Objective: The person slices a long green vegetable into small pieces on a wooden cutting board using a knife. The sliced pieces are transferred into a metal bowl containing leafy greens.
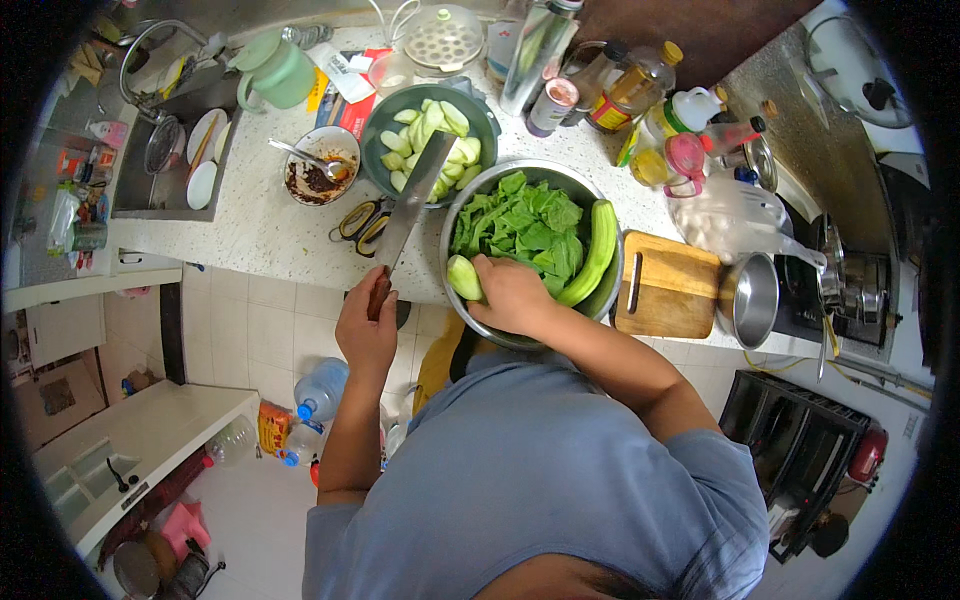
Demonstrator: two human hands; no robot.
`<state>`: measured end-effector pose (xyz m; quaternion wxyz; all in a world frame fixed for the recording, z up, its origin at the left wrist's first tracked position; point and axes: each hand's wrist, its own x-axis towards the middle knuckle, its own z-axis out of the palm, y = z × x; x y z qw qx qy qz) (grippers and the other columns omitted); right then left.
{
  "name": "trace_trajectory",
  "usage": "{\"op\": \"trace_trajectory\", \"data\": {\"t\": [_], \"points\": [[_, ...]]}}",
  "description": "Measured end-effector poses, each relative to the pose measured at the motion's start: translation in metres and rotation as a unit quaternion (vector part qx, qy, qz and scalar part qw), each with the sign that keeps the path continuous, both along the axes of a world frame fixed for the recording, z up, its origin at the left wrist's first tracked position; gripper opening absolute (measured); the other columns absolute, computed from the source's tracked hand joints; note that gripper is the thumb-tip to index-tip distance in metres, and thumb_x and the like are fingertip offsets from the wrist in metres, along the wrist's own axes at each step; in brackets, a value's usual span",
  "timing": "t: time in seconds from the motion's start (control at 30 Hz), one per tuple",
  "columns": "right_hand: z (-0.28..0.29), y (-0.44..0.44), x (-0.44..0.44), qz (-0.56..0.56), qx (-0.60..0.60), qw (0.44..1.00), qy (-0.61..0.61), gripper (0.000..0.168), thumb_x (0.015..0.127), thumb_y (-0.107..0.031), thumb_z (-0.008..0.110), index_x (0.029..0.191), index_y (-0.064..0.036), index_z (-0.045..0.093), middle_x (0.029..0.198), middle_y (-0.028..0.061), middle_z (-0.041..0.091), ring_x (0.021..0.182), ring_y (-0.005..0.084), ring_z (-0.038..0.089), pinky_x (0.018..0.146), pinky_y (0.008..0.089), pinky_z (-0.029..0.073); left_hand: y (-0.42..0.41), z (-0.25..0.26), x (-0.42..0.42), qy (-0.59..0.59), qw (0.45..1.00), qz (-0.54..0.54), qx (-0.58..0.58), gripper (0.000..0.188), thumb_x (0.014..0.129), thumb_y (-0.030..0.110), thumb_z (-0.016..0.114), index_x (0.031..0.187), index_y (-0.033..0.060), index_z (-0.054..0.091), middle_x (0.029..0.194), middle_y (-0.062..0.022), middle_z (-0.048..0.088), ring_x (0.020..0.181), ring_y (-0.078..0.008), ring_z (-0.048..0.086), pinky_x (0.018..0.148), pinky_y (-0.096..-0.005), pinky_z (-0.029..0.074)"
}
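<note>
My left hand (368, 322) grips the wooden handle of a broad kitchen knife (417, 199), its blade angled up over the rim of a green bowl. Cut pale-green gourd pieces (427, 139) fill much of that green bowl (370, 154). Inside a steel bowl (616, 259), my right hand (510, 295) is closed around a short gourd piece (464, 278) at the near left rim. Leafy greens (529, 221) lie beyond my fingers, and a long peeled gourd (596, 251) leans along the right wall. Scissors (361, 225) lie under or beside the blade.
A white bowl (322, 139) with dark sauce and a spoon stands left of the green bowl. Right of the steel bowl are a wooden cutting board (667, 285) and a small steel bowl (748, 300). Bottles (634, 86) line the back; a sink (172, 208) is far left.
</note>
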<state>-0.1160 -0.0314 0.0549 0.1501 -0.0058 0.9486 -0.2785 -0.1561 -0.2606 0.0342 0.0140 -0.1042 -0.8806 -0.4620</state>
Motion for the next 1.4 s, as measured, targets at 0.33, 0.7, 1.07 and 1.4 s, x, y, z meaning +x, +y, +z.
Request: {"op": "trace_trajectory", "data": {"t": [0.33,0.7,1.07,1.4], "points": [[0.107,0.111,-0.005,-0.098,-0.494,0.864,-0.015,0.065,0.082,-0.016,0.063,0.14,-0.004,0.038,0.113,0.0134,0.064,0.106,0.0246,0.061,0.1,0.0384,0.044,0.014,0.01,0.027,-0.017,0.998,-0.011,0.055,0.037,0.085,0.007,0.067,0.121,0.0059,0.063,0.11,-0.0131,0.068,0.098,-0.0247,0.067,0.086,-0.0319,0.051],[0.172,0.231,0.031,-0.064,-0.753,0.643,0.127,0.041,0.091,-0.02,0.051,0.127,0.0,0.05,0.121,0.0248,0.06,0.11,0.0322,0.061,0.098,0.048,0.049,0.073,0.036,0.085,-0.053,0.987,-0.012,0.149,0.037,0.089,0.002,0.062,0.126,0.0019,0.058,0.106,-0.0071,0.065,0.094,-0.0117,0.061,0.088,-0.0259,0.048],[0.214,0.294,0.132,-0.007,-0.696,0.692,0.193,0.058,0.089,-0.016,0.058,0.14,0.001,0.036,0.123,0.0232,0.055,0.111,0.0284,0.059,0.091,0.0379,0.055,0.145,0.05,0.132,-0.034,0.986,-0.053,0.157,0.037,0.089,0.002,0.063,0.126,0.001,0.058,0.108,-0.0072,0.064,0.096,-0.012,0.06,0.086,-0.0257,0.047],[0.075,0.274,0.217,0.011,-0.327,0.944,0.042,0.069,0.076,-0.003,0.063,0.142,-0.01,0.043,0.135,0.0124,0.054,0.124,0.0239,0.051,0.106,0.0395,0.039,0.206,0.04,0.172,-0.107,0.971,-0.144,0.155,0.039,0.089,0.001,0.062,0.127,0.0011,0.056,0.11,-0.0057,0.063,0.099,-0.0102,0.058,0.088,-0.0248,0.047]]}}
